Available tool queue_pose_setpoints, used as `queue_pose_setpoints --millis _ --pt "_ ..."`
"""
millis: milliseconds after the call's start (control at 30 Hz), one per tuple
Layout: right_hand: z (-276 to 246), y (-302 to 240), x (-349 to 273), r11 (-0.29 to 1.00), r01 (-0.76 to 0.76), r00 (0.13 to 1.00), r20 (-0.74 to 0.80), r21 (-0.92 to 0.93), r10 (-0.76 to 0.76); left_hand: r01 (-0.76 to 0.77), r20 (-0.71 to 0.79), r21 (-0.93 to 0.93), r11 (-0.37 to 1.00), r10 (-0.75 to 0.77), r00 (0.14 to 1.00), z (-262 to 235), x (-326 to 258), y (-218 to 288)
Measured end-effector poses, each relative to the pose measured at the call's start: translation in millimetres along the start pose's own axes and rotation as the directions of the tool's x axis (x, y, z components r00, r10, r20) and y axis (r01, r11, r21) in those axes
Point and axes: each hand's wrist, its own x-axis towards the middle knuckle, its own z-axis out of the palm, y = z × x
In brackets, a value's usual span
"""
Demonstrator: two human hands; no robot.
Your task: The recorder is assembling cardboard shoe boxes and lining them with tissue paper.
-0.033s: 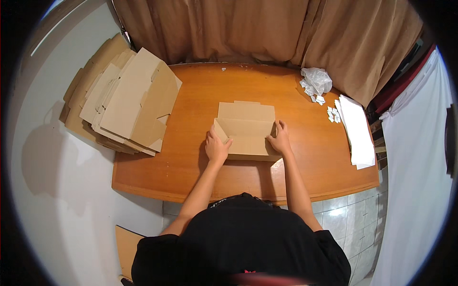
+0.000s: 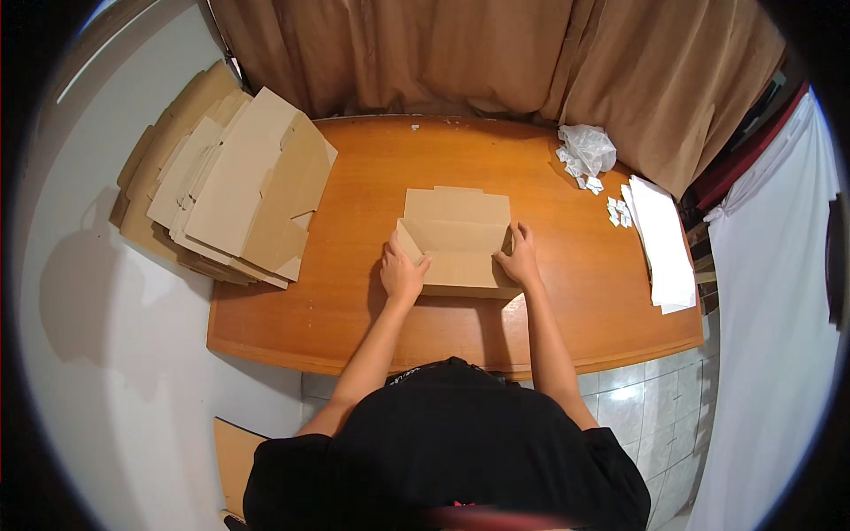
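Note:
A brown cardboard box [image 2: 459,237] sits on the wooden table in front of me, its lid flap standing up and back on the far side. Around its left end wraps my left hand [image 2: 404,274], thumb over the near edge and fingers along the outside. My right hand [image 2: 519,257] grips the right end in the same way, thumb toward the inside. Both hands are closed on the box's side walls. Part of each side wall is hidden behind my fingers.
Flattened cardboard boxes [image 2: 235,177] lie in a tall stack at the table's left. On the right are white paper sheets [image 2: 662,248], small white pieces [image 2: 618,212] and a clear plastic bag [image 2: 589,149]. A brown curtain [image 2: 425,57] hangs along the far edge of the table [image 2: 354,327].

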Motion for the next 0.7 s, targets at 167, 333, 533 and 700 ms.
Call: queue_pose_setpoints --millis 167,333,533,700 --pt "0 -8 -7 0.999 0.013 0.999 -0.035 -0.033 -0.014 0.018 0.013 0.029 0.999 -0.019 1.0 -5 1 6" --pt "-1 -16 -14 0.99 -0.002 0.999 -0.045 -0.144 -0.005 -0.01 0.001 0.035 0.999 0.01 1.0 -2 0 4" --pt "6 -15 -22 0.973 0.048 0.991 -0.109 -0.227 -0.075 -0.061 -0.05 -0.417 0.907 0.044 0.998 13 13 -41" --pt "3 -12 -30 0.983 -0.016 0.986 -0.166 -0.184 -0.015 0.134 0.11 -0.568 0.812 -0.087 0.99 7 3 -67"
